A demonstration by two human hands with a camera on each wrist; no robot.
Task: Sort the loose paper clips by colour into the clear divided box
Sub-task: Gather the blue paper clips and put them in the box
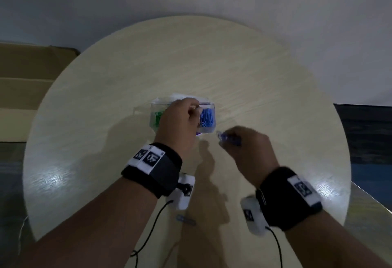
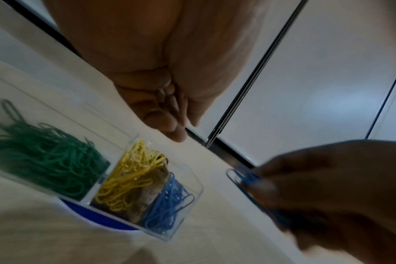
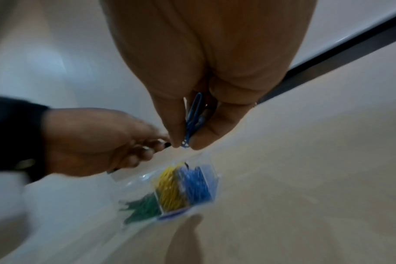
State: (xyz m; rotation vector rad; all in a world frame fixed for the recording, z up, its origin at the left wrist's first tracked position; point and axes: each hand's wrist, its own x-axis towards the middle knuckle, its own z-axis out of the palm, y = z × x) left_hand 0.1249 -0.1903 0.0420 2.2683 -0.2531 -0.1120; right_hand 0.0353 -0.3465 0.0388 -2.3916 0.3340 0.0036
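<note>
The clear divided box (image 1: pixel 207 130) stands mid-table with its lid folded back. It holds green clips (image 2: pixel 47 160), yellow clips (image 2: pixel 129 176) and blue clips (image 2: pixel 167 209) in separate compartments. My left hand (image 1: pixel 196 108) hovers over the box's middle with its fingers curled; the left wrist view shows nothing in it (image 2: pixel 170 116). Just right of the box, my right hand (image 1: pixel 224 138) pinches a few blue paper clips (image 3: pixel 193 114) between thumb and fingers, above the table. One loose paper clip (image 1: pixel 185 220) lies near the front edge, under my left wrist.
The round pale wooden table (image 1: pixel 254 72) ends close behind the box at a white wall. A brown cardboard carton (image 1: pixel 31 72) sits off the table to the left. Wrist-camera cables hang below both forearms.
</note>
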